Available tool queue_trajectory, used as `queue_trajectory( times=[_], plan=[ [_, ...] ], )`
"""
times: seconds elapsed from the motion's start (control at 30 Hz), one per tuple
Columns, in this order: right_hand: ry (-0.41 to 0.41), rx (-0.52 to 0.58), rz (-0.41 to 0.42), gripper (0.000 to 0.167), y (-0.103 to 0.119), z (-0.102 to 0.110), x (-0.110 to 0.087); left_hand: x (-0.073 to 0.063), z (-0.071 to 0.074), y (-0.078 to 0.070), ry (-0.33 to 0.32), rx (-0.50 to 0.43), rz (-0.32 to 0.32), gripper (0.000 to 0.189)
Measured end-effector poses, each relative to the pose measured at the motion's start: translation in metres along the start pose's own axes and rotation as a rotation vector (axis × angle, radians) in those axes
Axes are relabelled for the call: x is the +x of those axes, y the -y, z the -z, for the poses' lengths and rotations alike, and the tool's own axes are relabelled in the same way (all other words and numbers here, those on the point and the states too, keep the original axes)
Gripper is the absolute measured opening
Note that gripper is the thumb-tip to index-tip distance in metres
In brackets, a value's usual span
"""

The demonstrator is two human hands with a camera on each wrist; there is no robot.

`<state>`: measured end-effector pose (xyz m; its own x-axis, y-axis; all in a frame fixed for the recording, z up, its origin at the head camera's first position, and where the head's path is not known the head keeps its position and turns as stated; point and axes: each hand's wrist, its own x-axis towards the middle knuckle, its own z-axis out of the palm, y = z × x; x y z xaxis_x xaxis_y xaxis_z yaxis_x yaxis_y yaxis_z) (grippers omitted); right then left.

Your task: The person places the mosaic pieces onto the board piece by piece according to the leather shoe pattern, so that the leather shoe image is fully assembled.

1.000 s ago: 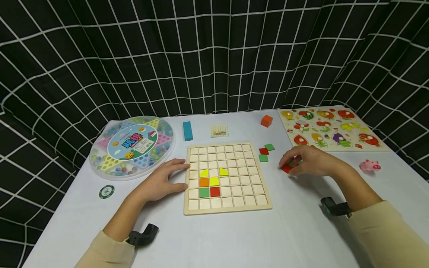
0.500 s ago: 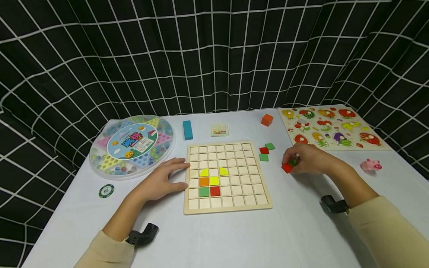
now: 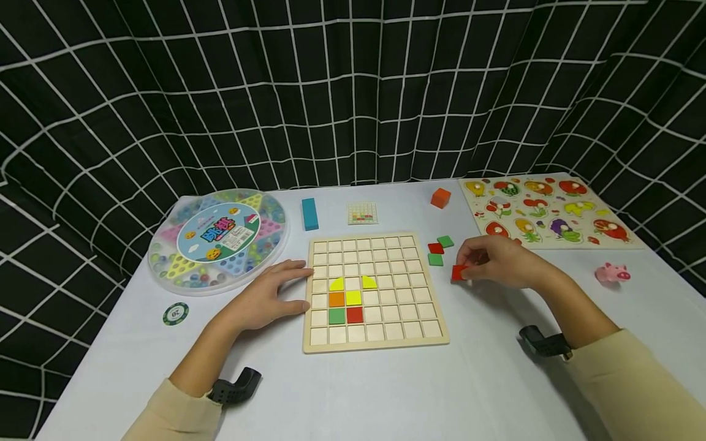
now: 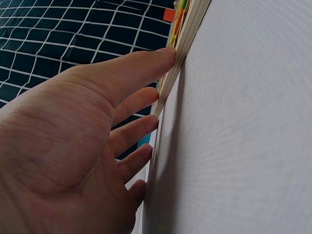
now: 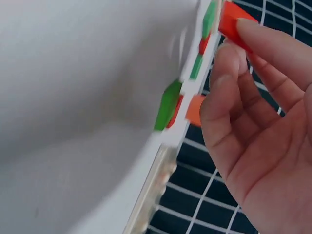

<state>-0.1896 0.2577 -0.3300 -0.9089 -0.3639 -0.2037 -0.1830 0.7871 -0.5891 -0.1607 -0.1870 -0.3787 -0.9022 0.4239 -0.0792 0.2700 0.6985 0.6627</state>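
Observation:
Between thumb and fingers, my right hand (image 3: 499, 263) pinches a red square tile (image 3: 457, 273), held to the right of the wooden grid board (image 3: 405, 297). The right wrist view shows this red tile (image 5: 233, 22) at the thumb tip, above the table. My left hand (image 3: 268, 298) rests beside the board's left edge, fingers extended, with the thumb (image 4: 163, 58) against the rim. Set in the board are an orange tile (image 3: 336, 299), a yellow square (image 3: 353, 297), a green tile (image 3: 336, 316), a red tile (image 3: 355, 315) and two yellow quarter-circles (image 3: 369, 282).
Right of the board lie loose green (image 3: 435, 260) and red (image 3: 436, 248) tiles. Behind it are a small pattern card (image 3: 362, 214), a blue block (image 3: 310, 214) and an orange cube (image 3: 440, 198). A marble game (image 3: 187, 269), poker chip (image 3: 175, 313), fruit puzzle (image 3: 515, 211) and pink pig (image 3: 612, 273) surround it.
My right hand has picked up the red tile from the table and carried it left towards the board. The left hand has stayed in place.

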Motion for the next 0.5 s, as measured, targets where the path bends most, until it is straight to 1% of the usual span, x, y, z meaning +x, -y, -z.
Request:
queue_trajectory(
  times=[0.1,0.3,0.43,0.5],
  plan=[
    [0.002,0.058,0.035,0.01,0.007,-0.004,0.0,0.0,0.0,0.0,0.0,-0.001,-0.004,0.063],
    [0.009,0.121,0.073,0.009,0.029,-0.014,0.003,0.0,0.0,0.0,0.002,0.001,-0.001,0.064],
    [0.048,0.182,0.078,0.008,0.044,-0.022,0.007,0.0,-0.001,0.001,0.002,-0.002,0.002,0.064],
    [0.077,0.226,0.064,0.01,0.052,-0.027,0.008,0.0,-0.001,0.001,0.0,-0.003,-0.003,0.064]
  ],
)
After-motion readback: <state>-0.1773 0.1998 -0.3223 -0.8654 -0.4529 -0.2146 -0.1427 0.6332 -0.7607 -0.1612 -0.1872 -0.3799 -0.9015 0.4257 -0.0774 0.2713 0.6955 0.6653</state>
